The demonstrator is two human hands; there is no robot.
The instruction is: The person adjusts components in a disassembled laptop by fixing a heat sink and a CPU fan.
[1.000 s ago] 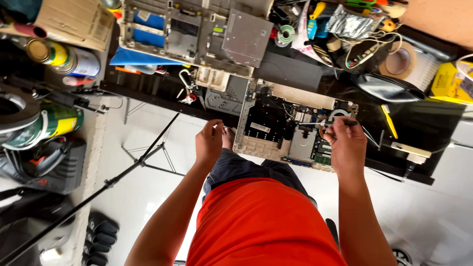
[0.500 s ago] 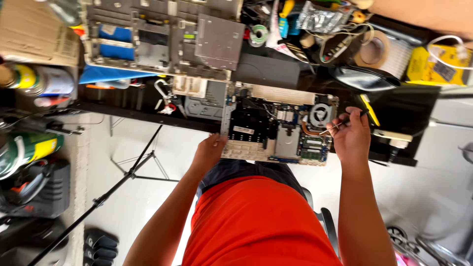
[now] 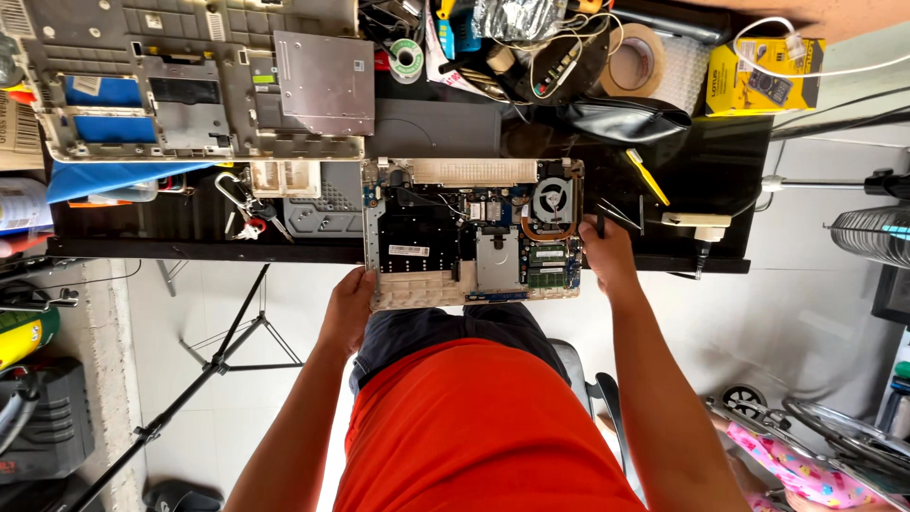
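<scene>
Two hands grip an opened laptop [image 3: 471,234] on a black desk [image 3: 706,161], fingers clamped.

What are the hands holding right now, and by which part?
The left hand grips the opened laptop by its near left corner. The right hand holds a thin dark tool by its handle.
</scene>
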